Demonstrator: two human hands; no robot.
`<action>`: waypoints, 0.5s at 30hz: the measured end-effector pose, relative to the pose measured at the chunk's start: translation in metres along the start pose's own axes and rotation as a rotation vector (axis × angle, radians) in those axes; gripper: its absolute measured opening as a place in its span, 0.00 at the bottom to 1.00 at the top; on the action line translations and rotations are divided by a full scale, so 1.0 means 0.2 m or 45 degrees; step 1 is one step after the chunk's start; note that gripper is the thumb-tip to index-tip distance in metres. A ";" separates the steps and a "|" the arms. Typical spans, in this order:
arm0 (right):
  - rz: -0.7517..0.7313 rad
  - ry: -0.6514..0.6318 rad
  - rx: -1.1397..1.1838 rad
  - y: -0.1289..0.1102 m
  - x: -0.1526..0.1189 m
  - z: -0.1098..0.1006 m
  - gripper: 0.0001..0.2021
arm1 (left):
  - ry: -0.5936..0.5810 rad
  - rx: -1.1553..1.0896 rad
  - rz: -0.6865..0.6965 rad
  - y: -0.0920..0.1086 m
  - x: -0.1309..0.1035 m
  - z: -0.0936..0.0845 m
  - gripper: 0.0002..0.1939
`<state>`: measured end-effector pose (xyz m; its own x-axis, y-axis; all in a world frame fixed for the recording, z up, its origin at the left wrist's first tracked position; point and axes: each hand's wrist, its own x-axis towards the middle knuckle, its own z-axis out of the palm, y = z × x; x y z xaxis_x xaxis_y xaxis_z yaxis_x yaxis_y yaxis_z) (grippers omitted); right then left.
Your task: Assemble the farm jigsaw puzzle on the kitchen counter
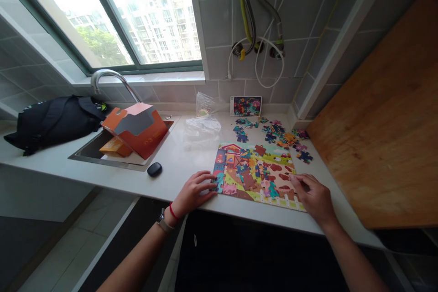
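Observation:
A colourful farm-scene jigsaw puzzle point(285, 178) lies flat on the counter, with a red barn, a brown-spotted cow and a white fence. Several loose puzzle pieces point(260, 149) rest on top of its picture. My left hand point(196, 191) lies at the puzzle's left edge, fingers stretched out and tips touching the blue corner area. Over the right edge, beside the cow, is my right hand point(315, 198). Its thumb and fingers are drawn together; whatever is between them is hidden. Behind the puzzle are more scattered dark puzzle pieces point(270, 138).
A picture card point(245, 106) leans on the back wall. Clear plastic bags point(202, 130) lie left of it. An orange box point(147, 134) sits over the sink point(78, 155), near a black mouse-shaped object point(154, 169) and a black bag point(58, 121). A wooden panel point(383, 123) borders the right.

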<state>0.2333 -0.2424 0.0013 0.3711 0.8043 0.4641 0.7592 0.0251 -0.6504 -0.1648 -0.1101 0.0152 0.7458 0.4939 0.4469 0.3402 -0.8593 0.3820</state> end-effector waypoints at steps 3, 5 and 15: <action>-0.001 -0.017 -0.012 0.00 0.00 0.00 0.17 | 0.006 0.011 -0.013 -0.01 -0.02 0.01 0.08; 0.006 -0.028 -0.033 0.00 0.00 0.00 0.17 | -0.009 -0.014 -0.020 -0.01 -0.03 0.01 0.07; -0.028 -0.073 -0.097 0.01 0.01 0.01 0.17 | -0.019 -0.006 -0.042 -0.01 -0.04 0.00 0.09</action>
<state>0.2343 -0.2390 -0.0010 0.3240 0.8369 0.4411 0.8062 -0.0003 -0.5916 -0.1721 -0.1116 0.0113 0.7428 0.5202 0.4216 0.3621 -0.8417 0.4006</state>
